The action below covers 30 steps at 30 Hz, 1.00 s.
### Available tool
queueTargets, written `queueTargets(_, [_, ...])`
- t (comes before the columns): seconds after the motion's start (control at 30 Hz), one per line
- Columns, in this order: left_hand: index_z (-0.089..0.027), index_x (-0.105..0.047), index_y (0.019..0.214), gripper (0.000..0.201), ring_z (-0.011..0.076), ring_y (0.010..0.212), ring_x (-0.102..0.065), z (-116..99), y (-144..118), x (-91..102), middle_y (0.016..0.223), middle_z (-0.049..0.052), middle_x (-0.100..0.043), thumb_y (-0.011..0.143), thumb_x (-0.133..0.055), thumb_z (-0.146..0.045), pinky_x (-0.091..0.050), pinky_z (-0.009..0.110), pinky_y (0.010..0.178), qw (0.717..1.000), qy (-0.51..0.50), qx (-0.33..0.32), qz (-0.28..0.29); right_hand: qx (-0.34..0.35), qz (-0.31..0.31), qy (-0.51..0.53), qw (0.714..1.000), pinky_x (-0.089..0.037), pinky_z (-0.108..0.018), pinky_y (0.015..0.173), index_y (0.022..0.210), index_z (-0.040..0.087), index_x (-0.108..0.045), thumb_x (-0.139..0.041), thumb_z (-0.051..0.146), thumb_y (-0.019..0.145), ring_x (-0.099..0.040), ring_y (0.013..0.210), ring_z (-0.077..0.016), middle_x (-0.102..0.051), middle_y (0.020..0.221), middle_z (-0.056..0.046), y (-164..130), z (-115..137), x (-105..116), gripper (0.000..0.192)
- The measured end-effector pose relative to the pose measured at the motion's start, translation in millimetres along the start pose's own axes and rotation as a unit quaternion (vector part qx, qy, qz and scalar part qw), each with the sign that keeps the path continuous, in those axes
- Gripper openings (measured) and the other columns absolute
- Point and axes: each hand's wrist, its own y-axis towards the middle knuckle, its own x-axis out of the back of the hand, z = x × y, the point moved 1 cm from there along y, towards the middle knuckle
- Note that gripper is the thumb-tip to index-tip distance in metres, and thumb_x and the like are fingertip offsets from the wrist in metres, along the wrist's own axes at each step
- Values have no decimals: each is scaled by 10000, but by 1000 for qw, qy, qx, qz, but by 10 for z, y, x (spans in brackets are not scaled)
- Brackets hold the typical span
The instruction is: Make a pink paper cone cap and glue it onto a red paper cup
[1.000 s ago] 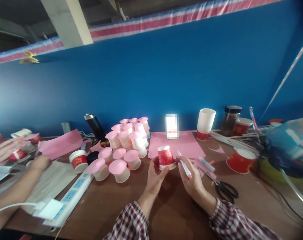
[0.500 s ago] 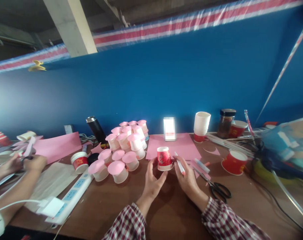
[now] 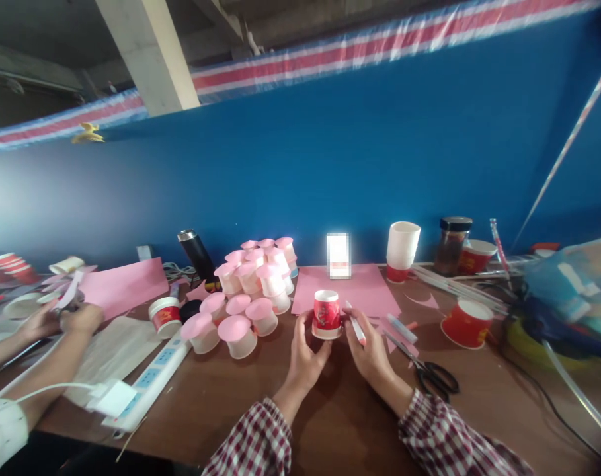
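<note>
A red paper cup (image 3: pixel 326 316) with a printed pattern stands bottom-up between my hands, its white rim downward. My left hand (image 3: pixel 306 357) is closed round the cup's left and lower side. My right hand (image 3: pixel 374 350) grips a white marker (image 3: pixel 356 325) with an orange-red end pointing down; its fingertips are close to the cup's right side, and whether they touch it I cannot tell. Behind the cup lies a pink paper sheet (image 3: pixel 307 281). Black-handled scissors (image 3: pixel 436 378) and a capped marker (image 3: pixel 402 328) rest right of my right hand.
Several white cups topped with pink discs (image 3: pixel 237 336) crowd the left of my hands. Beyond are a power strip (image 3: pixel 149 391) and a co-worker's hands (image 3: pixel 79 316) with scissors and paper. Rightward stand stacked cups (image 3: pixel 402 248), a dark-lidded jar (image 3: pixel 453 246) and a red paper bowl (image 3: pixel 466 324).
The view has turned slightly left, so the surroundings sit a little further right. My hands, the cup and the marker keep nearly the same positions. The co-worker's hands have shifted slightly.
</note>
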Motion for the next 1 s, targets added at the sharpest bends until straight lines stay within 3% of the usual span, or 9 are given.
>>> queueTargets(0.5, [-204, -406, 1234, 555, 254, 1122, -511, -88, -14, 14, 1187, 104, -532, 716, -593, -130, -391, 420, 971, 1000, 5, -1, 2, 3, 1, 2, 1000, -548, -303, 691, 1113, 189, -546, -431, 337, 909, -641, 956, -227, -659, 1074, -116, 5, 4, 1, 277])
queueTargets(0.73, [-186, -456, 1190, 393, 238, 1098, -541, -202, -12, 41, 1181, 107, -563, 821, -547, -287, -412, 402, 953, 995, -74, 64, 29, 20, -9, -35, 999, -517, -364, 815, 1076, 190, -559, -439, 306, 888, -649, 940, -229, -678, 1024, -92, 20, -12, 9, 252])
queueTargets(1.0, [-165, -488, 1054, 368, 228, 976, -587, -183, 13, 53, 1039, 104, -599, 775, -631, -358, -460, 384, 862, 996, -43, 80, -4, 13, 5, -40, 999, -524, -310, 717, 997, 197, -577, -444, 305, 876, -654, 808, -204, -683, 938, -68, 14, 52, 7, 209])
